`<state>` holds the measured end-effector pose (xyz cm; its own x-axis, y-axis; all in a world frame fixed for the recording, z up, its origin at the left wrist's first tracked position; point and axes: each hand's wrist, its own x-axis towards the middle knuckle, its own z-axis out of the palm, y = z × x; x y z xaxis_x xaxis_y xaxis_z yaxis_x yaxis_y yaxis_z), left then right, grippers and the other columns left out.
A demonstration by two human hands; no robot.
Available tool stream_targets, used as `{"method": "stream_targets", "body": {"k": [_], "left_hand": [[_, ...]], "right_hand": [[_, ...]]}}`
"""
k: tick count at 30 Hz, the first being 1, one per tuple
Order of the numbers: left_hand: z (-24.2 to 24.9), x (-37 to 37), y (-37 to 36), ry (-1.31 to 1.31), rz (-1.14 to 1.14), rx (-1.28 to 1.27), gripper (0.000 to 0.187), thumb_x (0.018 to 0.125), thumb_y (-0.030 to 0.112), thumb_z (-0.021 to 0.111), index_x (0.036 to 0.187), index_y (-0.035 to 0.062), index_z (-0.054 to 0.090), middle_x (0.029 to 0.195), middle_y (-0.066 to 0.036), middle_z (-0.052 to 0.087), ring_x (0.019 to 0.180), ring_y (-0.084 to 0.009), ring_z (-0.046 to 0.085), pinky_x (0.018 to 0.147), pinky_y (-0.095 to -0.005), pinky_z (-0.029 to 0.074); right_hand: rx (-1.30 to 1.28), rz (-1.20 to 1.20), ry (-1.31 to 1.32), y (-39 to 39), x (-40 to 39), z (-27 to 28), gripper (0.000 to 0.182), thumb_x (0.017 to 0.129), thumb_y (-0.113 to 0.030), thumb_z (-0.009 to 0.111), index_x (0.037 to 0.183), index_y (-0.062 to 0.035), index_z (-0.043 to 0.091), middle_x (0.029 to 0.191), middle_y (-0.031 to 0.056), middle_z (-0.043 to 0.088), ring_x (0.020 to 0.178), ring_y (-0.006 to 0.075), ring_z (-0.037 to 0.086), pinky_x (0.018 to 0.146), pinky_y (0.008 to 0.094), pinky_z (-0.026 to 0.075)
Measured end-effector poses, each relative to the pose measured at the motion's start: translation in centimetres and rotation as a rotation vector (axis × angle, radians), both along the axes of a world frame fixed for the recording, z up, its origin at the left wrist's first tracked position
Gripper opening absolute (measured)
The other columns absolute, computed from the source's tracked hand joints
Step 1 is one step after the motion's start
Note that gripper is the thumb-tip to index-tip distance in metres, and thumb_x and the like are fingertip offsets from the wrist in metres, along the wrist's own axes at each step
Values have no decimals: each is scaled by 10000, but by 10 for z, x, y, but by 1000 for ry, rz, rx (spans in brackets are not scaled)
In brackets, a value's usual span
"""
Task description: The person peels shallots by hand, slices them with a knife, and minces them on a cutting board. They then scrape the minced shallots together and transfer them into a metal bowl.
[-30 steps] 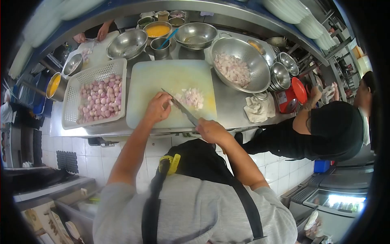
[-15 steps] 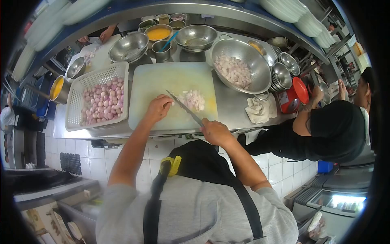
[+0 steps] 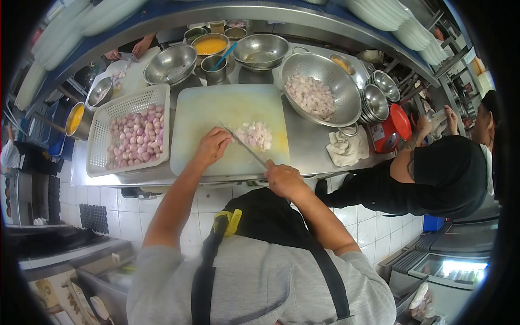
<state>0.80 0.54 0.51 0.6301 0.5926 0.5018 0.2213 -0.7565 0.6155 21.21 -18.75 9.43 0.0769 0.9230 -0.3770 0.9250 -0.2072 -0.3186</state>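
Observation:
A pale cutting board (image 3: 200,108) lies on the steel counter, with a small pile of chopped shallots (image 3: 257,135) right of its middle. In my right hand (image 3: 284,179), closed round its handle, is a knife (image 3: 248,147) whose blade slants up and left across the board, beside the pile. My left hand (image 3: 214,146) is closed near the knife tip, its fingers pressed together; whatever they hold is too small to name. To the left stands a white perforated basket (image 3: 101,127) of peeled shallots (image 3: 138,135). A metal colander (image 3: 346,89) at the right holds chopped shallots (image 3: 310,95).
Metal bowls (image 3: 262,49), a cup with a blue tool (image 3: 214,67) and a pan of orange liquid (image 3: 211,44) line the back. Right are a crumpled cloth (image 3: 345,147), stacked bowls (image 3: 375,102), a red bowl (image 3: 400,122) and a co-worker (image 3: 449,173). Another person's hands (image 3: 142,46) show back left.
Both my hands have shifted only slightly, the left one a little to the right. The knife has moved a little with my right hand. The co-worker's hands at the right have moved.

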Motion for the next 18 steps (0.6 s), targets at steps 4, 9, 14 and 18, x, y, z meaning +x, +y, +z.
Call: {"method": "stream_targets", "body": {"k": [4,9,14,18], "left_hand": [[-2,1,1,-7,-21,35,106,887,-8,685,984,31,706,985,-134,674,871,-334,675,756,-406,555],[-6,1,4,-37,-24,74,118,889,-31,667,989,24,698,980,-135,676,851,-329,675,735,-399,550],[-8,2,2,-30,-17,51,113,891,-31,662,987,18,696,977,-138,677,857,-329,677,736,-394,551],[-8,1,2,-31,11,49,116,889,-30,656,988,17,696,976,-140,679,871,-334,676,747,-392,555]], "right_hand": [[56,31,-31,-6,-2,0,178,973,-135,538,1099,-9,537,912,261,726,915,445,724,819,554,559],[35,47,-18,-15,-5,21,176,931,-78,523,1087,4,533,895,267,724,887,451,726,798,563,564],[93,45,13,3,0,-14,165,948,-89,507,1082,5,529,914,282,721,913,465,720,830,580,552],[-8,29,27,-6,-5,26,177,959,-109,512,1092,6,530,928,291,718,922,471,715,846,582,545]]}}
